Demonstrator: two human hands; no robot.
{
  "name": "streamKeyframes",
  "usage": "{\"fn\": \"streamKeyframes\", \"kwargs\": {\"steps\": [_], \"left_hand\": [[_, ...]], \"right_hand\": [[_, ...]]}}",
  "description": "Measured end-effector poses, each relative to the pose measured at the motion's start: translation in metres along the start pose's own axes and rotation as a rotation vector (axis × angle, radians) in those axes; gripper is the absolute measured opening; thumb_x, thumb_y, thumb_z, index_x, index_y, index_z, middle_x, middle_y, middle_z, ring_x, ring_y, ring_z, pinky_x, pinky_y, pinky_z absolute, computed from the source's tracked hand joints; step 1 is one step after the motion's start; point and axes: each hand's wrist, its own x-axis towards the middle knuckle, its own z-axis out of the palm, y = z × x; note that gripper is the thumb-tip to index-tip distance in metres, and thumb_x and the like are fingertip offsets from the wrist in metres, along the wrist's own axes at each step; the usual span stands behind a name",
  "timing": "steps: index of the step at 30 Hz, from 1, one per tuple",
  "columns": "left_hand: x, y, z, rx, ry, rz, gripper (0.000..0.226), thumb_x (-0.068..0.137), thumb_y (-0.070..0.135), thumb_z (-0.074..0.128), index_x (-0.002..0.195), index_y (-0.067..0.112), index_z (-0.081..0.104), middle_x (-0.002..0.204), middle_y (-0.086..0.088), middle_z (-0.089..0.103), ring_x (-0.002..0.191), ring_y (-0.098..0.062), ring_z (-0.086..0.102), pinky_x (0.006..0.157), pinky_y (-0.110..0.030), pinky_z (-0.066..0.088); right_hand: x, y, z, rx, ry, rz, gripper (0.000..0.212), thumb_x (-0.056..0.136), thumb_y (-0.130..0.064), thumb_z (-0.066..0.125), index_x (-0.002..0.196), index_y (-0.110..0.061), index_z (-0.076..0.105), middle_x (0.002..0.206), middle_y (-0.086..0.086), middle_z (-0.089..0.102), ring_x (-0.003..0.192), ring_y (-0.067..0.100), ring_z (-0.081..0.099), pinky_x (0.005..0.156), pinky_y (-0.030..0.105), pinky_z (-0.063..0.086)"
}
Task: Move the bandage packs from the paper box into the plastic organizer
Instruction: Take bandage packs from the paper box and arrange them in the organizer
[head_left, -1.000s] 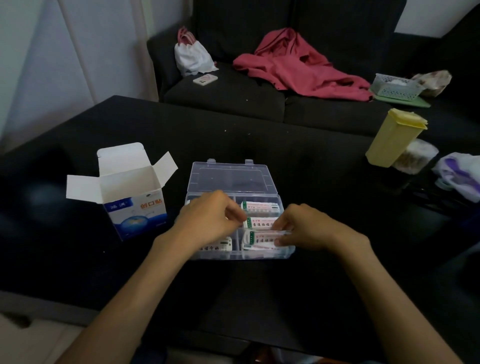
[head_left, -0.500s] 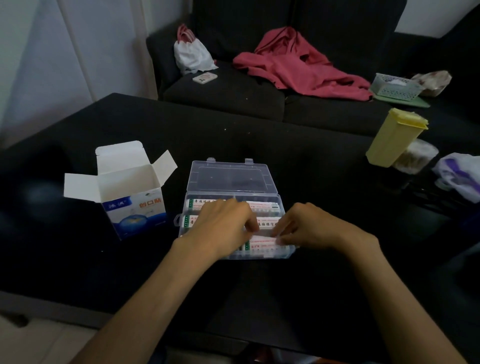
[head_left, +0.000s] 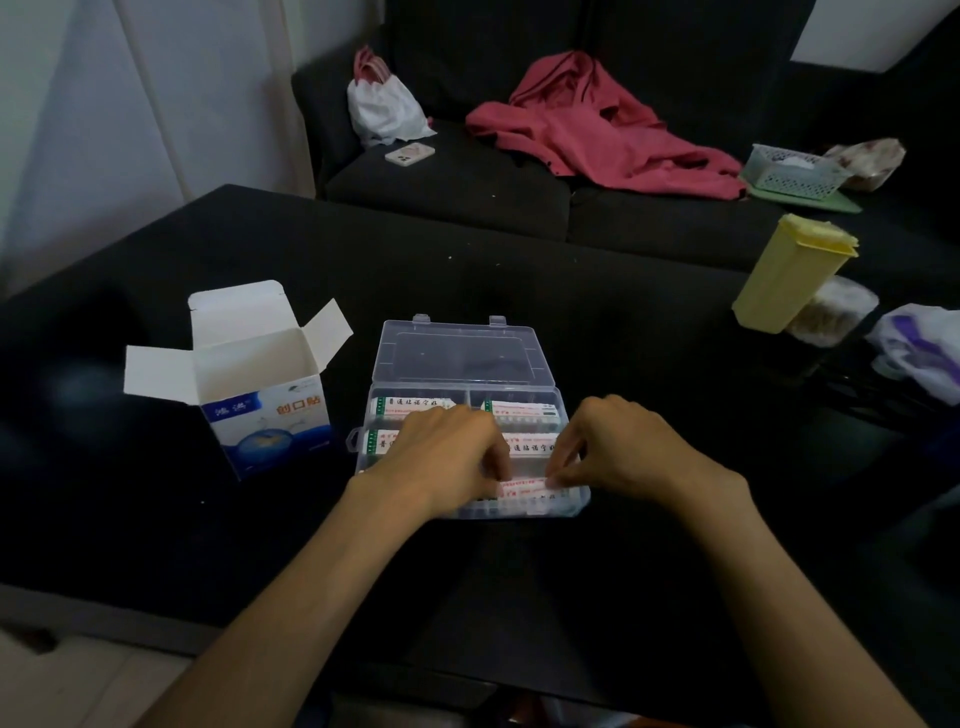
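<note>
red jacket (head_left: 597, 124) on sofa (head_left: 447, 202), yellow container (head_left: 789, 273) on table (head_left: 156, 260).

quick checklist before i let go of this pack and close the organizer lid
1. Plastic organizer flat on the table: ok.
2. Lid fully open, nothing lying on it: ok.
3. Bandage pack in the near row seated flush: cannot tell, left hand and right hand both pinch it.
4. Far-row packs below the rim: ok, as far as seen.
5. Paper box emptied: cannot tell, its bottom is hidden.
</note>
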Motion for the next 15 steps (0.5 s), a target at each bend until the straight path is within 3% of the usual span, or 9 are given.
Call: {"fn": "streamKeyframes", "kwargs": {"steps": [2,5,11,15], "left_hand": [[0.0,-0.001,0.001,-0.002,-0.002,-0.004,0.02,0.083,0.033,0.07,0.103,0.032,0.071,0.109,0.014,0.066,0.102,-0.008,0.059,0.09,-0.031,0.048],[-0.001,-0.002,0.002,-0.001,-0.011,-0.001,0.023,0.084,0.035,0.069,0.107,0.032,0.069,0.111,0.013,0.066,0.103,-0.009,0.058,0.091,-0.034,0.048],[0.001,-0.006,-0.001,-0.105,0.004,-0.033,0.029,0.085,0.036,0.067,0.114,0.031,0.067,0.108,0.01,0.068,0.097,-0.008,0.06,0.088,-0.037,0.051],[0.003,-0.008,-0.008,-0.283,-0.011,-0.062,0.021,0.089,0.032,0.063,0.108,0.026,0.071,0.106,0.009,0.069,0.093,-0.006,0.062,0.086,-0.037,0.053]], "right_hand": [[-0.002,-0.001,-0.002,0.038,0.002,-0.02,0.009,0.074,-0.031,0.077,0.075,-0.03,0.068,0.094,-0.013,0.066,0.089,0.007,0.059,0.079,0.026,0.053],[-0.004,-0.003,-0.002,0.057,-0.047,-0.048,0.018,0.078,-0.029,0.074,0.067,-0.03,0.06,0.082,-0.014,0.06,0.082,0.005,0.056,0.069,0.018,0.047],[-0.004,0.009,-0.005,0.244,-0.118,-0.062,0.004,0.085,-0.027,0.067,0.087,-0.024,0.068,0.096,-0.008,0.067,0.089,0.004,0.061,0.084,0.028,0.052],[-0.007,0.01,-0.008,0.473,-0.183,-0.022,0.01,0.084,-0.016,0.068,0.092,-0.017,0.062,0.092,0.001,0.069,0.071,0.005,0.064,0.064,0.02,0.05]]}}
